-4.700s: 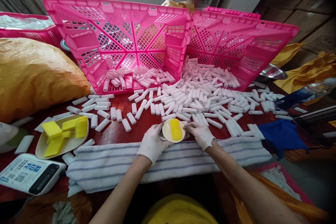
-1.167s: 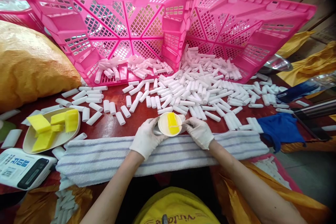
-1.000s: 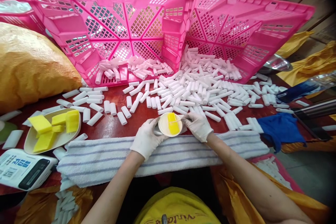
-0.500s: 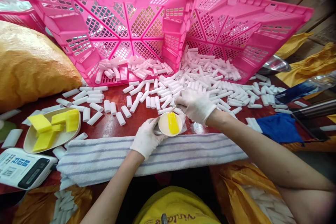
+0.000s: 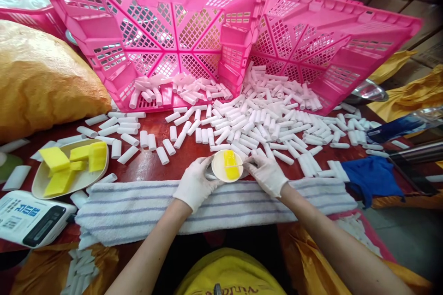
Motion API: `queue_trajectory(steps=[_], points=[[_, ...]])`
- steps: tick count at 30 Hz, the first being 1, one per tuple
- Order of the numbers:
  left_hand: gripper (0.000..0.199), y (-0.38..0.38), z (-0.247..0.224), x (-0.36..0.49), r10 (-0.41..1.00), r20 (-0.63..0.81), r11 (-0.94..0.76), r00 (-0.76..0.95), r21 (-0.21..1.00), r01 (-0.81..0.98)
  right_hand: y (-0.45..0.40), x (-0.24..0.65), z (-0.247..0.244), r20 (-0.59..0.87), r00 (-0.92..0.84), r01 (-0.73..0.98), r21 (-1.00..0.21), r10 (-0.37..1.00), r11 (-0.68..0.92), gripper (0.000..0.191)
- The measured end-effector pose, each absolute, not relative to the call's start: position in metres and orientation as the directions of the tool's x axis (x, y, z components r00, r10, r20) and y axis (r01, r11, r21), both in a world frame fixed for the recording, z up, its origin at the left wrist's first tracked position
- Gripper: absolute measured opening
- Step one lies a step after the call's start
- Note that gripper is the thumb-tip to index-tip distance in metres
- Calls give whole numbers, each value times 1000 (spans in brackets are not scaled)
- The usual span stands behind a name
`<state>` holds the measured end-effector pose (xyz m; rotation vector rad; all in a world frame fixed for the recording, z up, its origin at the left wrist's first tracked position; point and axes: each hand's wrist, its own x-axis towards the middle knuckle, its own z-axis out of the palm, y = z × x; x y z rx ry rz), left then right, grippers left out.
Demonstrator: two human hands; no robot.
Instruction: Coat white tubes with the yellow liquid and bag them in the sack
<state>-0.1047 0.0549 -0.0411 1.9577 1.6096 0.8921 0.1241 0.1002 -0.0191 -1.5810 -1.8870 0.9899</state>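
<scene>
My left hand [image 5: 196, 183], in a white glove, grips a small white round cup [image 5: 218, 166] by its left side. In the cup lies a yellow block [image 5: 229, 158]. My right hand [image 5: 267, 174], gloved too, pinches a thin pale stick [image 5: 236, 166] at the cup's right side. The stick reaches crosswise over the yellow block; whether it is pressed into the block I cannot tell. Under both wrists is a striped towel [image 5: 145, 205]. Many short white tubes [image 5: 258, 120] are heaped just beyond my hands.
Two pink crates [image 5: 180, 50] lie tipped toward me behind the tubes. At left are a dish [image 5: 98, 176] of yellow blocks, a white device [image 5: 24, 212] with a dark panel and a full orange sack [image 5: 44, 83]. A blue cloth [image 5: 370, 177] lies at right.
My right hand has come down and toward me, from above the cup to its right side. The stick now lies across the yellow block. My left hand still holds the cup.
</scene>
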Motion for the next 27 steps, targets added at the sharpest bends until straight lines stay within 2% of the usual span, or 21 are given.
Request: queue_trajectory(steps=[8,11,17,24,27], points=[[66,55,-35,-105,978,171,-205,119,684,700,130,113,-14,34,-159,669,-731,987,133,21],[67,55,-36,-105,978,177,-206,114,689,695,140,116,-6,4,-172,667,-735,985,120,22],[67,56,-41,-105,977,184,-207,109,693,690,129,132,-6,-91,-320,680,-715,943,162,22],[66,55,-39,-106,977,175,-210,122,694,689,138,121,-17,-38,-136,635,-771,990,57,25],[66,55,-40,-106,978,170,-204,118,695,690,140,122,-11,-46,-148,610,-791,988,55,27]])
